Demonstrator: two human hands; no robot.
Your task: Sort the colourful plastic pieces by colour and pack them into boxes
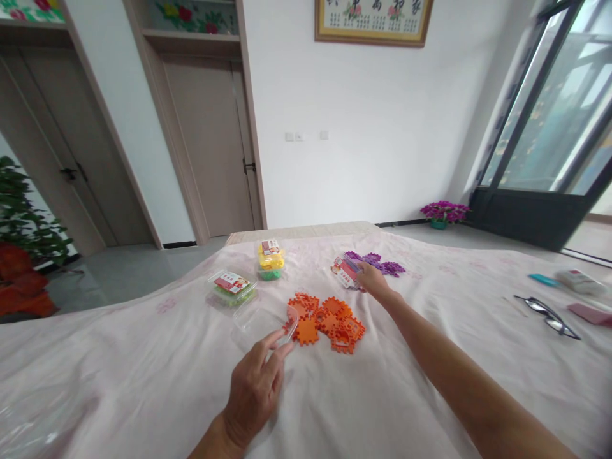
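Note:
My left hand (255,386) rests on the pale bedsheet (143,370), its fingers pinching the near edge of an empty clear plastic box (262,322). Right beside that box lies a heap of several orange toothed plastic pieces (329,322). My right hand (371,278) reaches far across the bed and grips a clear lid with a red and white label (346,272). Just beyond it lies a small heap of purple pieces (380,263).
Two more clear boxes stand on the sheet: one with green pieces (232,288), one with yellow and green pieces (270,258). Black glasses (547,313), a teal object (542,279) and small packets lie at the right. Doors, a plant and a glass door surround the bed.

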